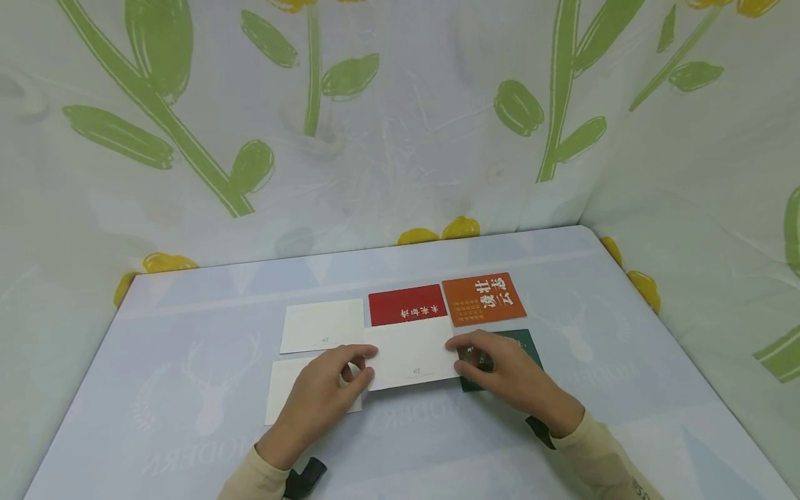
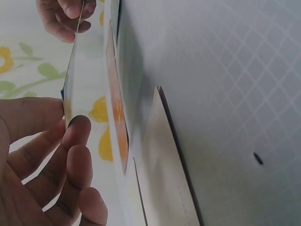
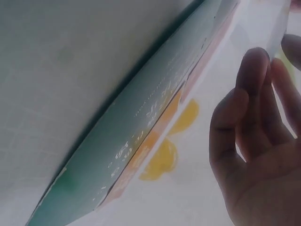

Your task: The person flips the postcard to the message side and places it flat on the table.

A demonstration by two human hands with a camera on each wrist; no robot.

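Note:
A white card (image 1: 412, 353) with a small grey mark is held above the table between both hands. My left hand (image 1: 328, 385) pinches its left edge between thumb and fingers; in the left wrist view the card (image 2: 70, 80) appears nearly edge-on. The right hand (image 1: 509, 368) pinches the opposite edge. Below the right hand lies a dark green card (image 1: 528, 344), partly covered by it. Under the left hand a white card (image 1: 282, 389) is partly hidden. Behind the held card is a red card (image 1: 406, 303) with white characters, its lower part covered.
Another white card (image 1: 321, 325) lies at the back left of the group. An orange card (image 1: 484, 298) with white characters lies at the back right. The pale printed table (image 1: 206, 444) meets a flower-patterned cloth (image 1: 400, 153) behind it.

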